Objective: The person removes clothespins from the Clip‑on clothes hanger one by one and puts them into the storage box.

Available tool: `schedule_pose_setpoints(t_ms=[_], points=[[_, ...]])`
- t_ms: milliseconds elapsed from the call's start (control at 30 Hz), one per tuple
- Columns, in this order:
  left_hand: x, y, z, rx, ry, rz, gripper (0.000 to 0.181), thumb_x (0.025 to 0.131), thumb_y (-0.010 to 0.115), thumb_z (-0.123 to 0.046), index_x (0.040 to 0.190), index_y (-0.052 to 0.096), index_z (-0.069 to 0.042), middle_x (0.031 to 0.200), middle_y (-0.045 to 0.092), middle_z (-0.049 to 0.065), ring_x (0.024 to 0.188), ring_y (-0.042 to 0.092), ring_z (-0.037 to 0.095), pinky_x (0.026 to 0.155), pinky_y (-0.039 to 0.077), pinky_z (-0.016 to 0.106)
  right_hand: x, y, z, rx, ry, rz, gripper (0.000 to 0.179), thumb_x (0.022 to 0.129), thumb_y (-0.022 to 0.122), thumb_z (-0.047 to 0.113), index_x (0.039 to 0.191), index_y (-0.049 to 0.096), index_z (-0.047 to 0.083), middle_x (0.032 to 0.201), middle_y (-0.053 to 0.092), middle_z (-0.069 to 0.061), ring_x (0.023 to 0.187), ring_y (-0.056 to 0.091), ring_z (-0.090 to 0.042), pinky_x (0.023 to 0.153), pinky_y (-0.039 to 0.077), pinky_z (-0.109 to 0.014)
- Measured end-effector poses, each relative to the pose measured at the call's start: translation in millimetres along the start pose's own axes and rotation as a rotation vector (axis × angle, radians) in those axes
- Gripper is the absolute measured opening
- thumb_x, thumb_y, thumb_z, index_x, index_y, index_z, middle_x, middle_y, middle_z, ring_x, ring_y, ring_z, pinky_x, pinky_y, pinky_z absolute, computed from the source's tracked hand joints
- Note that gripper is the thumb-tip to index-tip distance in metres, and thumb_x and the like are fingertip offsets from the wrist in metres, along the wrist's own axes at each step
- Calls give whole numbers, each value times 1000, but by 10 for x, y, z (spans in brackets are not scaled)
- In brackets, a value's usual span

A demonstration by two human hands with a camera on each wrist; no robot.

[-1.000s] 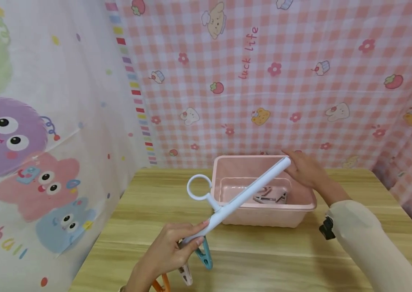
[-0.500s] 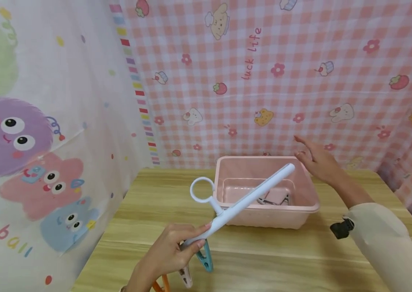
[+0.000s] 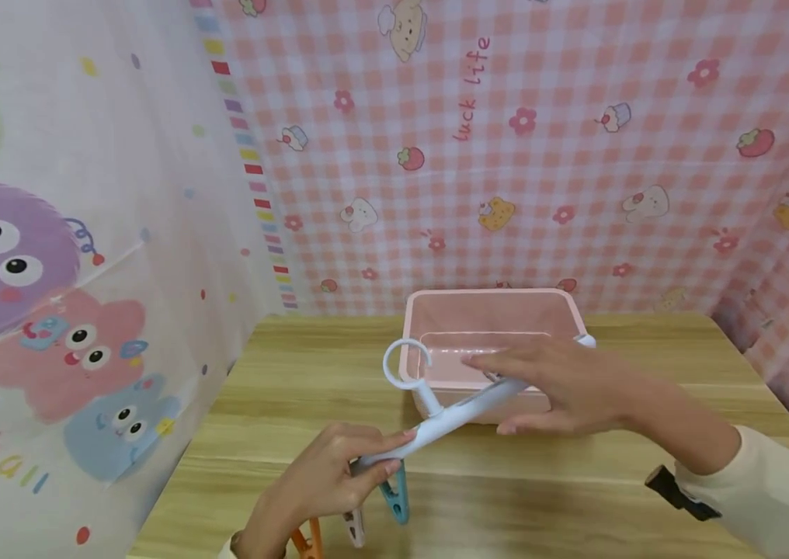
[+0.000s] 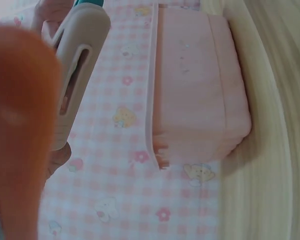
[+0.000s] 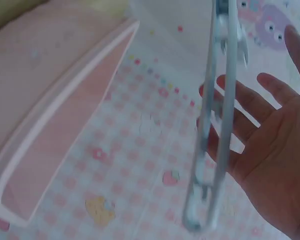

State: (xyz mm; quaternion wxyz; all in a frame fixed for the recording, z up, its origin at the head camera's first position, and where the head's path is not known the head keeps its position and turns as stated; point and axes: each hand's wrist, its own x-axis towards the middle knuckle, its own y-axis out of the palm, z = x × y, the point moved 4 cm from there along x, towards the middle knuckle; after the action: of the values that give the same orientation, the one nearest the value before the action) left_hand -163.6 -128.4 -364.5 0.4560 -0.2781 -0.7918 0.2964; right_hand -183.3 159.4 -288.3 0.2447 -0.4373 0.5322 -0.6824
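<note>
Left hand (image 3: 330, 472) pinches the hanger (image 3: 453, 420); right hand (image 3: 569, 390) spreads beside it, apart from the tub rim (image 5: 60, 107).

Head cam: high, facing forward and down — wide enough for wood-grain table (image 3: 227, 450) and pink-and-white gingham cloth (image 3: 464, 178). Left wrist: low, rolled sideways, orange plastic clip (image 4: 20, 115) right up at the lens, pale-pink plastic bin's (image 4: 195, 85) outer wall beyond. Right wrist: tilted, close on white plastic hanger (image 5: 229, 100) and right hand (image 5: 277, 152). All three share bin and cloth.
</note>
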Motion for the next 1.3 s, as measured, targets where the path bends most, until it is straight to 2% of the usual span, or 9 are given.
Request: schedule_pose_setpoints(t_ms=[100,167,300,433,633,767,967,1100,1300], points=[[31,7,-24,-10,10,25,35,91,73,-6,126,71,-3,69,61,-6,62,38,-8,54,34,3,19,117,136,4,-123,-4,62,94,67,51,146,55,21,127,73,5,108,73,-17,86,60,-42],[42,14,-46,-28,20,41,35,91,73,-5,125,72,-2,71,65,-5,63,40,-8,54,35,3,22,172,187,19,-200,-19,56,94,71,45,142,59,21,121,75,5,102,75,-13,82,62,-35],[44,23,-87,-61,16,70,33,91,73,-4,124,72,-1,72,68,-4,62,42,-9,53,37,2,27,220,228,48,-272,-11,43,91,76,30,133,67,24,115,76,7,95,74,-6,76,60,-24],[44,26,-116,-38,14,88,35,91,73,-4,125,72,-3,71,66,-5,62,41,-10,54,37,2,42,210,218,148,-223,74,38,90,77,18,127,71,26,111,75,10,89,68,2,70,54,-17],[51,59,-123,-23,-7,110,38,88,74,-5,126,72,-8,70,65,-5,63,40,-12,55,37,1,31,208,194,298,-102,178,39,89,78,16,126,72,26,107,76,9,86,63,7,69,52,-15],[58,87,-126,-18,-6,114,38,88,75,-5,126,72,-8,70,65,-4,63,39,-12,55,36,1,-4,236,200,312,-97,173,39,90,78,15,127,72,24,106,75,8,84,61,7,70,54,-14],[66,131,-128,-32,-11,125,37,90,74,-7,127,72,-8,71,65,-4,64,38,-11,56,36,1,-46,251,204,362,-126,156,34,94,73,17,128,72,19,97,75,7,74,51,12,65,47,-7],[99,166,-124,-26,-6,136,36,90,74,-9,126,72,-9,72,67,-4,63,38,-11,56,36,2,-101,251,190,365,-128,147,34,95,72,18,129,72,19,96,74,8,75,51,12,65,47,-7],[188,203,-103,37,-68,164,41,93,74,-21,133,69,-14,92,78,-3,66,45,-9,58,35,1,-239,244,159,354,-93,114,36,96,70,19,131,70,17,98,74,7,76,53,13,64,46,-7]])
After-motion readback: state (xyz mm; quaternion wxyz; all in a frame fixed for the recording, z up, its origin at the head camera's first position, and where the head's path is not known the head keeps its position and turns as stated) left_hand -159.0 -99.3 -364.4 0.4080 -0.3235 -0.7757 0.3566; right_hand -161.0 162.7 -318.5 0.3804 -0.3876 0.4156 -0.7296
